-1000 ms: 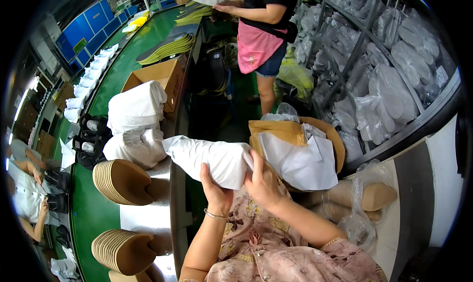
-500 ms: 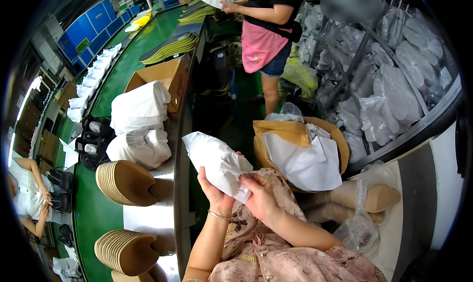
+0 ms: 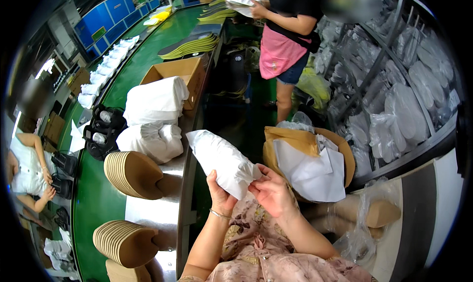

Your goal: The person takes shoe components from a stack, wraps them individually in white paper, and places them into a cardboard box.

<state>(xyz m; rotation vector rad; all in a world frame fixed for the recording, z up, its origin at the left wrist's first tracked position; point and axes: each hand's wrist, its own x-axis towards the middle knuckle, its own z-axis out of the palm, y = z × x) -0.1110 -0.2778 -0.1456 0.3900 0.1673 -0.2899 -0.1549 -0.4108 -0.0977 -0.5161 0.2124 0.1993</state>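
We hold a white paper-wrapped bundle (image 3: 221, 161) above our lap: left hand (image 3: 220, 196) clasps its underside, right hand (image 3: 271, 191) pinches its lower end. Brown bin (image 3: 345, 156) alongside holds white paper sheets (image 3: 310, 171); the cardboard box (image 3: 173, 77) interior is hidden.

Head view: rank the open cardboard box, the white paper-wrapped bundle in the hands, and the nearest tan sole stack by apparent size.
1. White paper-wrapped bundle, though it is nearest the camera.
2-3. Open cardboard box and nearest tan sole stack look alike; the box sits farther off, so unranked.

Floral dress (image 3: 256, 242) — thin bracelet (image 3: 219, 214)
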